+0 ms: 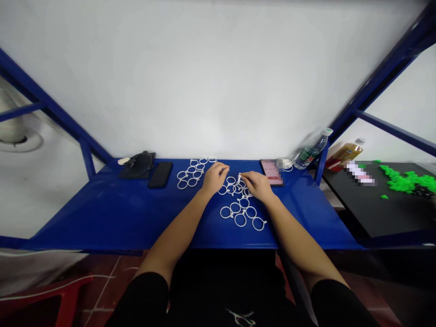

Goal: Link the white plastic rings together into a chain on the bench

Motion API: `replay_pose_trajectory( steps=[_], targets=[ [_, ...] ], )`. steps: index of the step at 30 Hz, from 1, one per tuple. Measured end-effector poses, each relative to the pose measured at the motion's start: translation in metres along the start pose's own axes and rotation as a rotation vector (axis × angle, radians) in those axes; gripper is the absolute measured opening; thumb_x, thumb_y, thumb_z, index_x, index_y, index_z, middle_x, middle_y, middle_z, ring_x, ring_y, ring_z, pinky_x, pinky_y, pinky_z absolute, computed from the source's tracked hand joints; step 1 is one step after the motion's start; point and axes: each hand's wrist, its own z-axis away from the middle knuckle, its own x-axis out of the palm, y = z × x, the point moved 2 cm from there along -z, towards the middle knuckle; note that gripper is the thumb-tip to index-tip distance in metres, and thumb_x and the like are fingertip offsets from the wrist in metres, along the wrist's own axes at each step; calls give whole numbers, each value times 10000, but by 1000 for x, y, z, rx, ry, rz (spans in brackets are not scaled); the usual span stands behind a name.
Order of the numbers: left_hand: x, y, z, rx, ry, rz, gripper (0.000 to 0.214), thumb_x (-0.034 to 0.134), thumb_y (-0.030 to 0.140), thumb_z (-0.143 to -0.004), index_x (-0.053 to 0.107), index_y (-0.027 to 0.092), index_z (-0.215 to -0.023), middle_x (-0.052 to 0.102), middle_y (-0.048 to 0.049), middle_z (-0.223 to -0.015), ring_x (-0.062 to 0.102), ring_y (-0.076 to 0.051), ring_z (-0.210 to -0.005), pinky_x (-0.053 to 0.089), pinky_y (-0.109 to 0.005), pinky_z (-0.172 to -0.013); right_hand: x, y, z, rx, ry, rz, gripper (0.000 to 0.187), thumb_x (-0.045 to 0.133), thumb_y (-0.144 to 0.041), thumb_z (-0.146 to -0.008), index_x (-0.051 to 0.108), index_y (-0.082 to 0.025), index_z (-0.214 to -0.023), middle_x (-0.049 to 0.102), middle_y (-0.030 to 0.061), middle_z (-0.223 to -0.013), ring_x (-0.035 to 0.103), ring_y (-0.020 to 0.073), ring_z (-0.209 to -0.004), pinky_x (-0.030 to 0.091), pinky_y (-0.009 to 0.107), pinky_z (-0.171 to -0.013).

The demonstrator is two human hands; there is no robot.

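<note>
My right hand [257, 185] pinches a white plastic ring [239, 178] with a small knob, held edge-on over the blue table. My left hand [214, 178] hovers just left of it, its fingers loosely bent and nothing visible between them. Below and between the hands lies a loose heap of white rings [240, 220], several of them overlapping, each with a small knob. Left of my left hand, more white rings [182, 184] lie side by side in a slanted group; part of this group is behind that hand.
On the blue table [112, 213] a black phone [160, 175] and a dark object [139, 164] lie left. At right are a lit phone [271, 172], a white cable [286, 164] and a water bottle [313, 149]. Green pieces [405, 180] cover part of a black side table [361, 204].
</note>
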Motion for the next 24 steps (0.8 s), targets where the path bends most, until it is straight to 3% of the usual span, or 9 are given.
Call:
replay_pose_trajectory(
  steps=[3, 6, 9, 12, 17, 21, 24],
  targets=[
    [-1, -30, -23, -71, -153, -325, 236, 548, 188, -996, 744, 184, -1126, 711, -120, -1161, 650, -261, -1117, 502, -399, -1015, -4, 4, 0, 12, -18, 8, 243, 535, -304, -1046, 742, -242, -1156, 783, 78, -991, 730, 225, -883, 582, 367, -816],
    [2, -56, -41, -189, -321, -596, 332, 516, 148, -986, 711, 186, -1252, 668, -160, -1269, 617, -302, -1167, 470, -430, -1016, -4, 5, 1, 29, -25, 3, 249, 536, -310, -1041, 745, -240, -1156, 780, 76, -970, 729, 225, -868, 586, 371, -804],
    [4, -69, -49, -243, -426, -699, 354, 497, 134, -981, 707, 175, -1264, 670, -184, -1218, 614, -313, -1158, 450, -436, -1005, -1, 4, 2, 30, -34, 4, 243, 539, -314, -1040, 749, -244, -1143, 785, 71, -984, 733, 223, -882, 585, 363, -803],
    [6, -71, -49, -236, -439, -696, 328, 490, 146, -991, 737, 155, -1207, 683, -194, -1165, 624, -318, -1133, 443, -444, -999, 0, 3, 1, 33, -51, 8, 238, 543, -308, -1037, 750, -246, -1137, 787, 68, -983, 733, 219, -878, 582, 354, -797],
    [14, -48, -37, -168, -403, -611, 263, 537, 229, -1019, 768, 184, -1137, 731, -139, -1115, 652, -279, -1087, 469, -413, -984, 1, 2, 1, 37, -42, 19, 234, 554, -305, -1035, 738, -228, -1158, 781, 72, -983, 728, 219, -859, 576, 354, -782],
    [19, -7, -20, -96, -133, -160, 163, 665, 271, -978, 788, 212, -1068, 749, -75, -1023, 679, -197, -904, 545, -347, -877, 2, 3, 1, 73, 62, 3, 280, 557, -335, -1041, 697, -222, -1256, 772, 88, -1018, 726, 226, -884, 586, 363, -795],
    [20, 20, -4, -37, -43, 131, 145, 719, 302, -949, 800, 227, -1043, 734, -67, -1051, 683, -159, -851, 577, -307, -780, 3, 1, 1, 93, 128, -35, 312, 558, -371, -1045, 680, -227, -1294, 771, 91, -1033, 729, 220, -892, 597, 354, -791]
  ],
)
